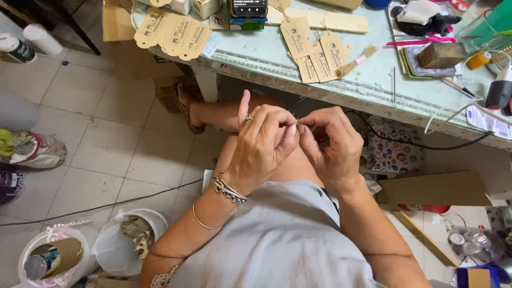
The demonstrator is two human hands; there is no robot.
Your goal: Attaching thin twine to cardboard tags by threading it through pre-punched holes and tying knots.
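The person sits just off the near edge of the desk (277, 56), both hands raised together over the lap, below that edge. The left hand (261, 146) has its thumb and forefinger pressed together, little finger sticking up, a ring on one finger and bracelets (228, 190) at the wrist. The right hand (330, 144) meets it fingertip to fingertip, its fingers curled and pinched shut as well. Between the two pinches is something very fine, perhaps a needle or thread (293, 118), too small to make out; a thin sliver pokes up just above the fingertips. On the desk, near its front edge, lie several brown card tags (314, 53), with a small straw broom (356, 61) just beside them toward the right. More large tags (173, 32) hang over the desk's left corner. At the right end sits a wooden block (440, 54) on a dark pad. A black cable (426, 144) droops below the desk edge. On the tiled floor at the left stand white buckets (125, 240).
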